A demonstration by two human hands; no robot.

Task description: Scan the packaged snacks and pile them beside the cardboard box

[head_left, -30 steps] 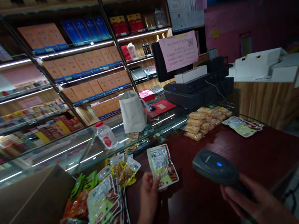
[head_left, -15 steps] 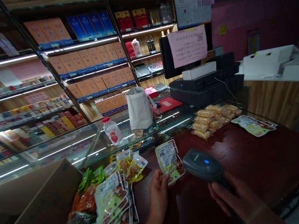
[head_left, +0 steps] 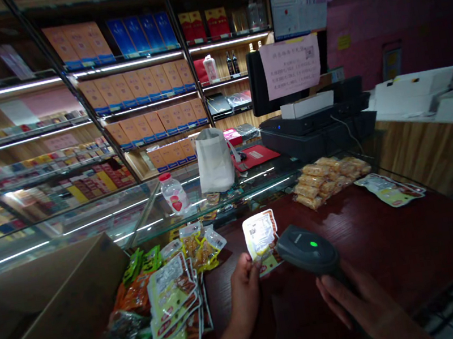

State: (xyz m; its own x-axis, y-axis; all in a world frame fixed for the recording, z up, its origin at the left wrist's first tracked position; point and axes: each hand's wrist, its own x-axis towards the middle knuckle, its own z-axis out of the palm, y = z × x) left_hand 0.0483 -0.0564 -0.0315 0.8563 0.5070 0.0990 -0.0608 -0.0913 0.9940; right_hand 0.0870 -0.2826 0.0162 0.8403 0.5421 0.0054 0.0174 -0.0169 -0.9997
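Pinched by its lower left corner, a snack packet [head_left: 262,237] is held up by my left hand [head_left: 245,287], its back toward me and brightly lit. My right hand [head_left: 354,298] is wrapped round the handle of a dark barcode scanner [head_left: 306,250], whose head points at the packet and shows a green light. To the left lies a fanned stack of similar packets [head_left: 173,304]. Beside and behind it are orange packets [head_left: 137,298], green packets [head_left: 152,258] and yellow snack bags [head_left: 204,247].
An open cardboard box [head_left: 59,310] stands at the left of the dark red counter [head_left: 318,315]. Farther back are wrapped snacks [head_left: 322,177], another flat packet [head_left: 391,189], a bottle [head_left: 173,194], a white bag [head_left: 214,163] and a monitor [head_left: 257,87].
The scanner's light has turned from blue to green, and the held packet is now brightly lit. Both hands keep nearly the same position; the view has shifted slightly.
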